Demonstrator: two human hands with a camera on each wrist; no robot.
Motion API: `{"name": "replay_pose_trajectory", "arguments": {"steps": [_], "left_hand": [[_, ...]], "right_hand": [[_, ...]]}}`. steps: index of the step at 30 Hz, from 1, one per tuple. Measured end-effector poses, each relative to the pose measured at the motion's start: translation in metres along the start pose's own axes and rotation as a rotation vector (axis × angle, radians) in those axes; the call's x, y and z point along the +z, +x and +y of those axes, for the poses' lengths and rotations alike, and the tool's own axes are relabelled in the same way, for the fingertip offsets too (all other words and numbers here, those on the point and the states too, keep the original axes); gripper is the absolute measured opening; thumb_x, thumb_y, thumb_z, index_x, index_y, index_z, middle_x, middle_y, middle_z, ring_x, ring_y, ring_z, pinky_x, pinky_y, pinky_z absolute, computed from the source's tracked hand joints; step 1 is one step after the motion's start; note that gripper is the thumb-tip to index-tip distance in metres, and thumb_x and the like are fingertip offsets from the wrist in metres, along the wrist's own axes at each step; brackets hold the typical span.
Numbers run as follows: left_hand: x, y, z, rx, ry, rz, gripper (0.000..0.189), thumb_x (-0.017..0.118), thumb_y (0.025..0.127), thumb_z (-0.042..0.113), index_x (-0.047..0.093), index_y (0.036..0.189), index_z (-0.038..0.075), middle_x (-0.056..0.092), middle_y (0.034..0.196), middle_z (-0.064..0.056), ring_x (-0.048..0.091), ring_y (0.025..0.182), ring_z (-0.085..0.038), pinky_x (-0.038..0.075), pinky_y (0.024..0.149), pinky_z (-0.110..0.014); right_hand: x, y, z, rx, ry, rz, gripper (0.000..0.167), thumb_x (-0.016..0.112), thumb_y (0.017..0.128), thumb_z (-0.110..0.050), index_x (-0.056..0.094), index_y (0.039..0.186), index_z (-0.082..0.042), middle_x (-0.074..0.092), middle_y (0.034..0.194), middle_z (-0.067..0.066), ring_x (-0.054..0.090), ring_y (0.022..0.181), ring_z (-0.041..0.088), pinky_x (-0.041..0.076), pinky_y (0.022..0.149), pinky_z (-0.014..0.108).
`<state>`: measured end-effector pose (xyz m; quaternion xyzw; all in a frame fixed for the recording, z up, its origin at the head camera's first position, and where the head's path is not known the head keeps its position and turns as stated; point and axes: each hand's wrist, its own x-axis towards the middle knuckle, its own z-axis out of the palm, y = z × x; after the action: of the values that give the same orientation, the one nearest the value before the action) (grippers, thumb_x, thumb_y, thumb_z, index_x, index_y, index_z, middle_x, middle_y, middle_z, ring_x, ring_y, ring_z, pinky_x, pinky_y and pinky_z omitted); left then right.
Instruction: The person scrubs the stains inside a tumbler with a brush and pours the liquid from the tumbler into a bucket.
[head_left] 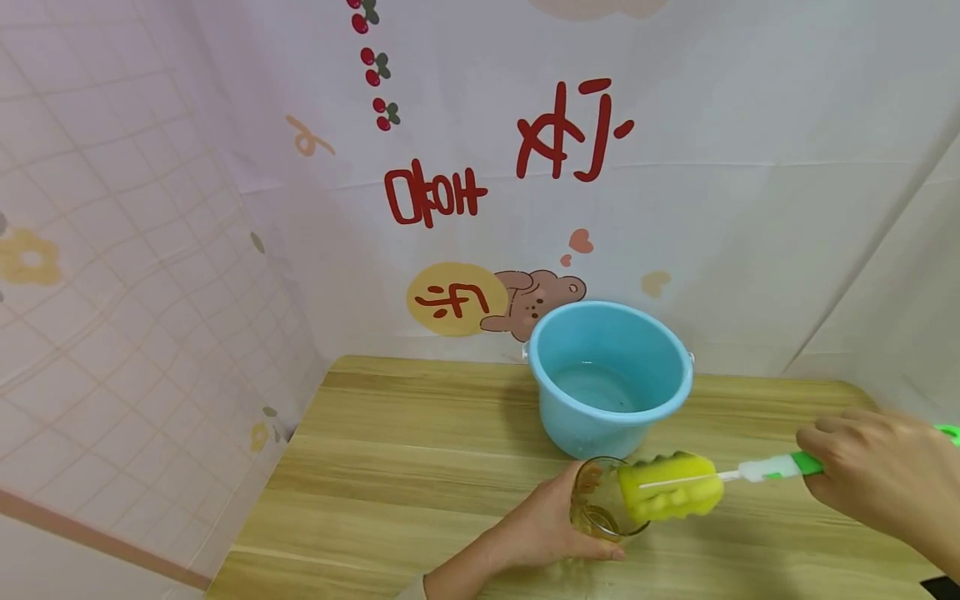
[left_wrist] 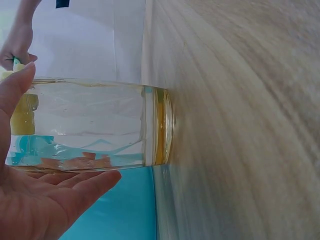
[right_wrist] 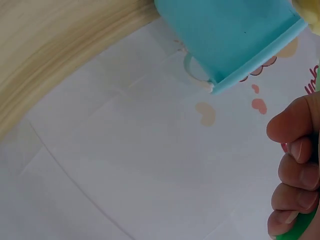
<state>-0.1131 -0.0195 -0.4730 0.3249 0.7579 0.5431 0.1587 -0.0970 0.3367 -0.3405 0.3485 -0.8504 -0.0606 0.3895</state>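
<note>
My left hand [head_left: 543, 527] grips a clear drinking glass [head_left: 597, 498] around its side, with the fingers on the far side and the thumb on the near side. In the left wrist view the amber-tinted base of the glass [left_wrist: 162, 127] is right at the tabletop. My right hand [head_left: 885, 477] holds a sponge cup brush by its green and white handle [head_left: 780, 467]. The brush's yellow wavy sponge head [head_left: 686, 486] overlaps the rim of the glass in the head view. Curled fingers [right_wrist: 295, 192] wrap the green handle in the right wrist view.
A light blue bucket [head_left: 551, 400] with a little water in it stands just behind the glass. The wood-grain table [head_left: 360, 467] extends to both sides. Behind it hangs a white printed cloth [head_left: 712, 183], and a gridded cloth [head_left: 135, 292] covers the left side.
</note>
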Motion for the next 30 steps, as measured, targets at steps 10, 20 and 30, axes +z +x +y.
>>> {"name": "replay_pose_trajectory", "arguments": {"steps": [10,20,30], "left_hand": [[0.000,0.000,0.000,0.002,-0.012,-0.006,0.089,0.094,0.081,0.029,0.039,0.152,0.032,0.058,0.139,0.011,0.058,0.121,-0.004,0.049,0.102,-0.024],[-0.001,-0.001,-0.001,-0.001,-0.053,-0.020,0.088,0.093,0.082,0.027,0.039,0.152,0.032,0.057,0.139,0.012,0.058,0.121,-0.005,0.049,0.101,-0.023],[-0.001,0.000,-0.001,-0.010,-0.076,-0.029,0.087,0.092,0.083,0.027,0.039,0.152,0.033,0.056,0.140,0.016,0.056,0.124,-0.003,0.050,0.100,-0.023]], "right_hand": [[0.005,-0.013,-0.001,0.023,0.018,0.034,0.026,0.023,0.090,-0.024,0.025,0.064,-0.025,0.015,0.063,-0.019,0.011,0.060,0.000,0.011,0.049,0.018],[0.014,-0.042,-0.005,0.204,0.029,-0.023,0.023,0.025,0.085,-0.032,0.026,0.062,-0.032,0.015,0.065,-0.022,0.010,0.061,-0.002,0.011,0.049,0.018],[0.020,-0.063,-0.007,0.320,0.095,-0.043,0.027,0.028,0.089,-0.036,0.026,0.063,-0.033,0.016,0.065,-0.024,0.012,0.061,-0.004,0.009,0.053,0.017]]}}
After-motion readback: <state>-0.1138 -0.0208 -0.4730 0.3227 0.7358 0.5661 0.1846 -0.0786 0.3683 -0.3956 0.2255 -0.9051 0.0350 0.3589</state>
